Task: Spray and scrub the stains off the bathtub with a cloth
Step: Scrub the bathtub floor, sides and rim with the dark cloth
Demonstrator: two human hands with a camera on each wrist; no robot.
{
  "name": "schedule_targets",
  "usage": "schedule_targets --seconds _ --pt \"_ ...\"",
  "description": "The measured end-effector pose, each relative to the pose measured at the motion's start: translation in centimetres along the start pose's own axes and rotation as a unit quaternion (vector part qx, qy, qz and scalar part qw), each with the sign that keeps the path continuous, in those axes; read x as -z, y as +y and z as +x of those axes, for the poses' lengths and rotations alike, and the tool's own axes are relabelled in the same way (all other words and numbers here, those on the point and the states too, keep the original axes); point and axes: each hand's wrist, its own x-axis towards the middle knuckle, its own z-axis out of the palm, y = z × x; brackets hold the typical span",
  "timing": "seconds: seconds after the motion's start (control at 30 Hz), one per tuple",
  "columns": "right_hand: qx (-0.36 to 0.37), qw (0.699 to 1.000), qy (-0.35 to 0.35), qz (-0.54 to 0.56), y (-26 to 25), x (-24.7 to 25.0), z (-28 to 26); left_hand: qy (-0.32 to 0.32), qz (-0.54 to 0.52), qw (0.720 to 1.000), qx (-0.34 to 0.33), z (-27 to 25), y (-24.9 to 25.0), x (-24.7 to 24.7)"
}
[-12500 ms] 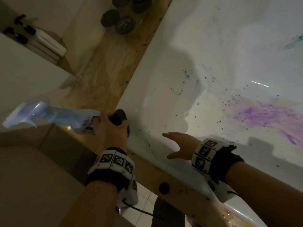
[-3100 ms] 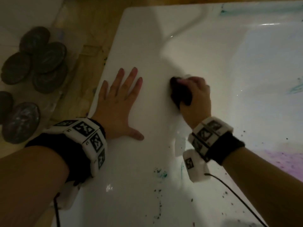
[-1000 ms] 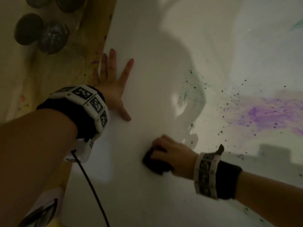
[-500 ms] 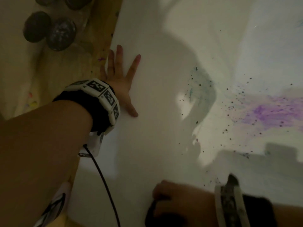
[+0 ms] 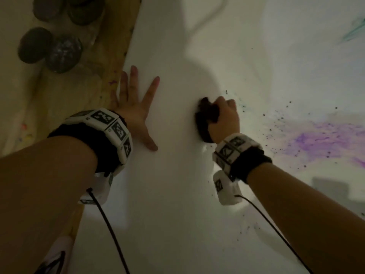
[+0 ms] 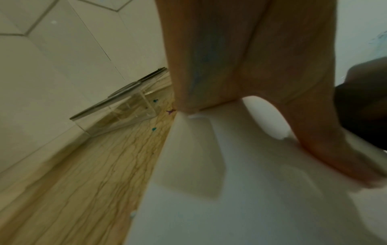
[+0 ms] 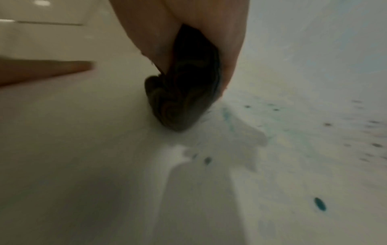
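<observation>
the right hand (image 5: 224,120) has its fingers curled tight around a dark cloth (image 5: 206,122), pressing it against the white bathtub (image 5: 173,194) wall, left of a purple stain (image 5: 324,139), while the left hand (image 5: 136,113) lies flat with fingers spread on the tub's rim beside the cloth.

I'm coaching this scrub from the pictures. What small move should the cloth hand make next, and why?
Probably slide the dark cloth, gripped by the right hand, rightward onto the teal smears and dark specks beside it; the purple stain lies farther right.
</observation>
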Motion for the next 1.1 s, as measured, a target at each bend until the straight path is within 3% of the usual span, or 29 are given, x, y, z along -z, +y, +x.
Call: schedule_targets --seconds 0.07,0.13,0.2,0.3,0.37,0.57,0.67,0.73,0.8,1.0,1.1 --pt "-0.094 0.995 0.012 -0.021 1.4 1.5 1.7 -0.007 -0.002 1.000 0.000 -0.1 0.0 0.1" --pt "-0.085 0.996 -0.004 -0.029 1.9 2.5 0.8 -0.019 -0.005 1.000 -0.003 0.0 0.0 0.2" --pt "0.021 0.997 -0.068 0.001 1.4 2.2 -2.0 -0.023 -0.008 1.000 -0.008 0.1 -0.1 0.3" --pt "0.211 0.958 -0.195 -0.003 -0.2 0.2 -7.0 -0.028 -0.008 1.000 -0.011 -0.1 -0.1 0.4" --pt "0.243 0.952 -0.185 -0.013 0.2 -1.1 -7.6 -0.032 -0.006 0.999 -0.007 0.0 0.0 0.4" --pt "0.148 0.987 -0.010 0.061 2.5 -1.3 -1.8 -0.040 0.001 0.999 -0.002 -0.1 0.0 0.5" --pt "0.051 0.995 0.064 0.052 4.1 -0.3 3.5 -0.045 -0.007 0.999 0.005 0.0 0.1 0.3" --pt "-0.057 0.996 0.062 0.001 5.0 1.2 6.4 -0.053 -0.005 0.999 0.013 -0.1 0.5 0.6" --pt "-0.114 0.993 0.039 -0.013 5.0 3.0 7.9 -0.070 0.011 0.997 0.025 -0.3 0.8 1.1" --pt "-0.079 0.995 0.065 -0.007 5.5 8.4 10.0 -0.114 0.041 0.988 0.092 2.8 2.8 4.5" --pt "-0.044 0.993 0.104 -0.024 5.8 11.5 11.6 -0.017 0.055 0.998 0.037 7.9 4.1 9.0"
